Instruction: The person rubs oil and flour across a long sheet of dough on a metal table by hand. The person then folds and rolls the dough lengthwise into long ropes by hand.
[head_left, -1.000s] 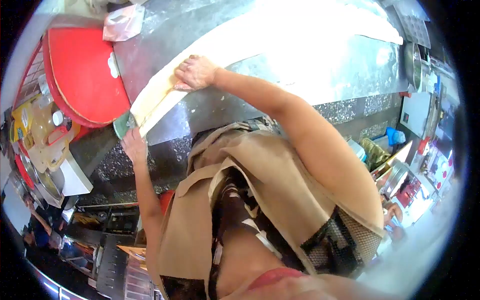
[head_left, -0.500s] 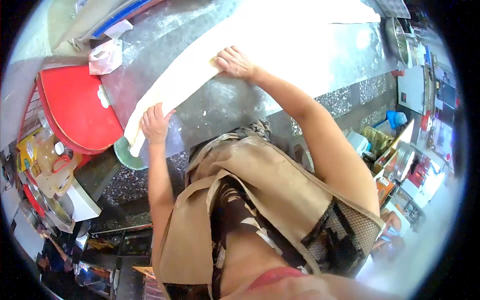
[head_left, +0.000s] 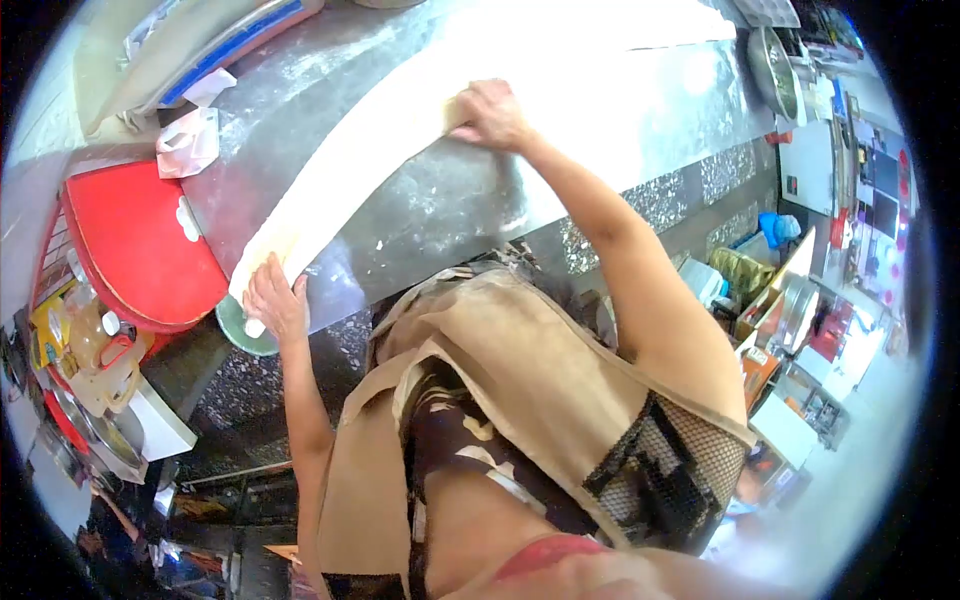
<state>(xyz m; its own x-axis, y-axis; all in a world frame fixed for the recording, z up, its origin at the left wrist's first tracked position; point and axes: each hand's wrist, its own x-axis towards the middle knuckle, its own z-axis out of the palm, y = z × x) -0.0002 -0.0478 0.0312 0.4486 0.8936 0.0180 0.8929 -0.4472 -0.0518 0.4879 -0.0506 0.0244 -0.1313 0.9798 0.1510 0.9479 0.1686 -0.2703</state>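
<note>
A long, pale sheet of dough (head_left: 345, 170) stretches diagonally across a floured metal worktable (head_left: 420, 215). My left hand (head_left: 278, 300) rests on its narrow near-left end, fingers stretched over the dough and thumb apart. The tip of that end pokes out past my hand at the table's edge, above a green bowl (head_left: 240, 330). Farther up the strip, my right hand (head_left: 492, 115) is closed on the near edge of the dough, its fingers curled and partly hidden. Glare washes out the dough's far part.
A red-topped stool or board (head_left: 145, 245) stands at the table's left end. Beside it is a white paper-like packet (head_left: 188, 142). A metal pan (head_left: 772, 72) sits at the far right. Bottles and pans crowd the lower left, with shelves and boxes at right.
My right hand has moved right and away along the dough's edge. My left hand has slid down and left toward the dough's end. The whole view has shifted slightly.
</note>
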